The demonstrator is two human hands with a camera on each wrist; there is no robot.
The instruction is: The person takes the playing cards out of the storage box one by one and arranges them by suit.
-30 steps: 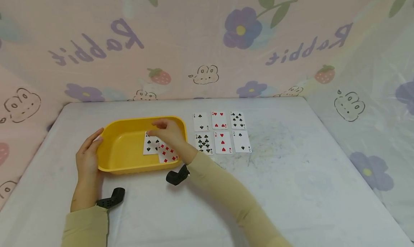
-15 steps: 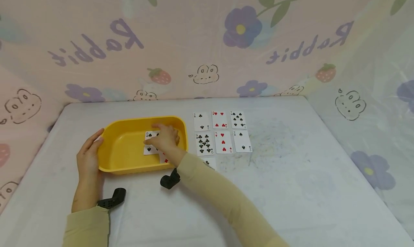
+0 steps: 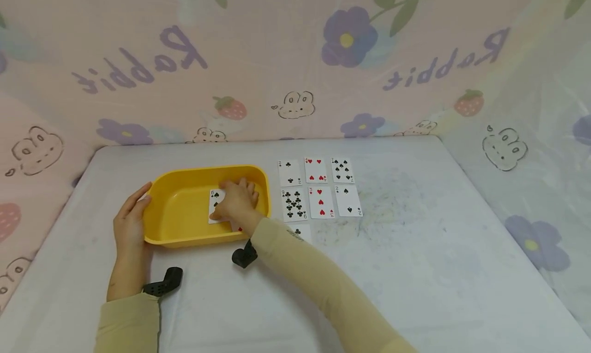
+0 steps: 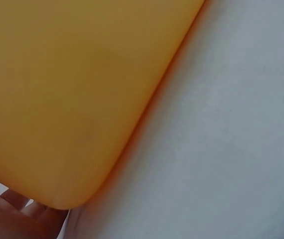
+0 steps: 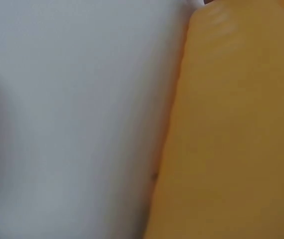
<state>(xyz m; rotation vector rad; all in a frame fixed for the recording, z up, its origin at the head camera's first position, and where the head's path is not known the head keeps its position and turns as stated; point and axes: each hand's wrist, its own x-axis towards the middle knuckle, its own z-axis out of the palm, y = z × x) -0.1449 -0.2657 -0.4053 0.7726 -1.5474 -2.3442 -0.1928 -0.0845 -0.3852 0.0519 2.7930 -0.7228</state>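
Lying face up in the yellow tray (image 3: 175, 209), a spade card (image 3: 214, 205) marked 6 sits under the right hand (image 3: 237, 201), whose grip curls down onto it; whether it pinches the card cannot be told. Left of this, the left hand (image 3: 131, 222) rests straight-fingered against the tray's wall. Right of the grip, six cards (image 3: 319, 189) lie on the worktop (image 3: 415, 250). "Rabbit" is printed on the backdrop (image 3: 138, 68).

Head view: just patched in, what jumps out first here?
The yellow tray at left centre of the white table stands out, with the right hand inside it on a spade card and the left hand flat against its left wall. To its right, six face-up cards lie in two neat rows.
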